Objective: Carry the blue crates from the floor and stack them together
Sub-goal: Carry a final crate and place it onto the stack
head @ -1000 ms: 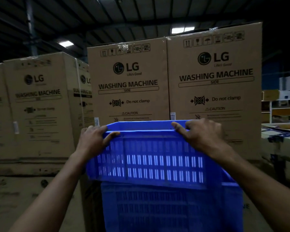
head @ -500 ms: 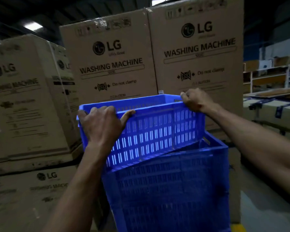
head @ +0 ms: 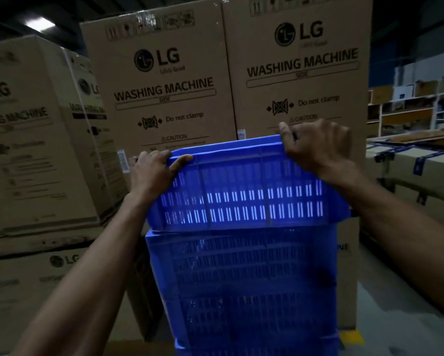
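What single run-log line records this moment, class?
left hand: grips rim | right hand: grips rim | held: blue slotted plastic crate | under it: stack of blue plastic crates | behind: brown cardboard boxes

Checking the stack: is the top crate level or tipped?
Nearly level: top crate sits on the stack, rim slightly higher at right.

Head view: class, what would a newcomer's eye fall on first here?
First the top blue crate at centre, gripped at its rim by the left hand and right hand, resting on the blue crate stack. Behind tower the cardboard washing machine boxes.
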